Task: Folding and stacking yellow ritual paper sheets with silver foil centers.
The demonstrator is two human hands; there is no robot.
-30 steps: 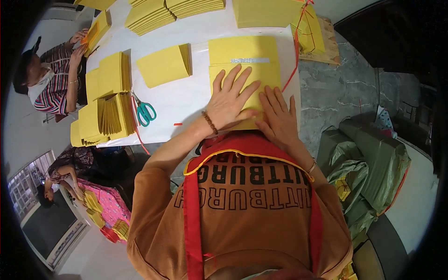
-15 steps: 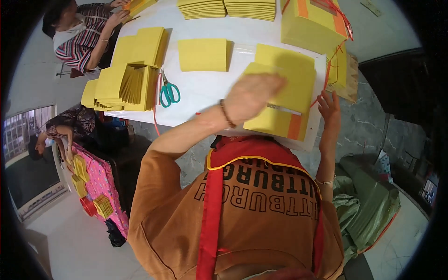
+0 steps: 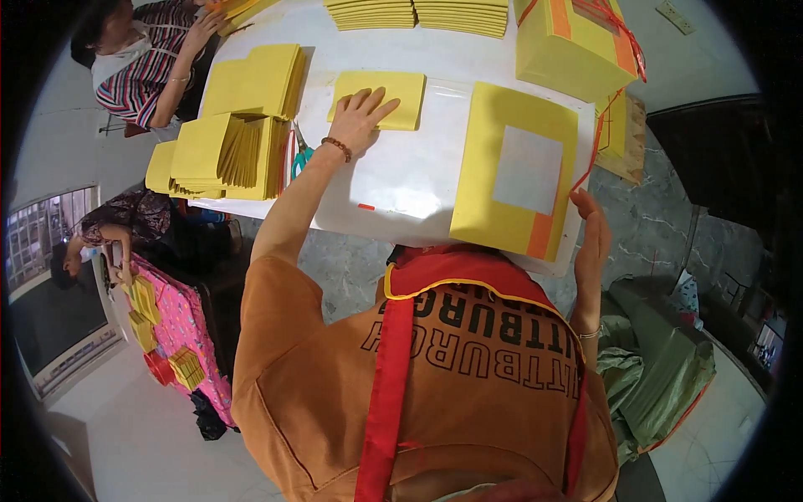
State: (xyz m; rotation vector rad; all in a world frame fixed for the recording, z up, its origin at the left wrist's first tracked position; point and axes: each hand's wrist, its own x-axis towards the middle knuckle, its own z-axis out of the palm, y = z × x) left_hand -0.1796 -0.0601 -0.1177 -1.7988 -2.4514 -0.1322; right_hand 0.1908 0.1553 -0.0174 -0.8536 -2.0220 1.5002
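Note:
My left hand [image 3: 357,120] lies palm down with fingers spread on a folded yellow paper piece [image 3: 403,99] in the middle of the white table. At the table's right edge is my right hand [image 3: 591,222], its fingers stretched close together. The end of a red string [image 3: 595,151] meets its fingertips; whether it is gripped is hard to see. Between the hands lies a large yellow sheet [image 3: 481,180] with a pale rectangle [image 3: 527,170] and an orange strip [image 3: 539,236]. Teal-handled scissors [image 3: 301,159] are partly behind my left forearm.
Yellow paper stacks [image 3: 205,155] stand at the left, with more [image 3: 460,15] along the far side. A yellow box [image 3: 565,46] tied with red string is at the far right. A co-worker [image 3: 142,67] sits far left; another works at a pink-covered table [image 3: 180,314].
My left hand has moved left from the large yellow sheet to the folded piece. The yellow paper covering the sheet's pale rectangle is gone from there. My right hand has dropped slightly.

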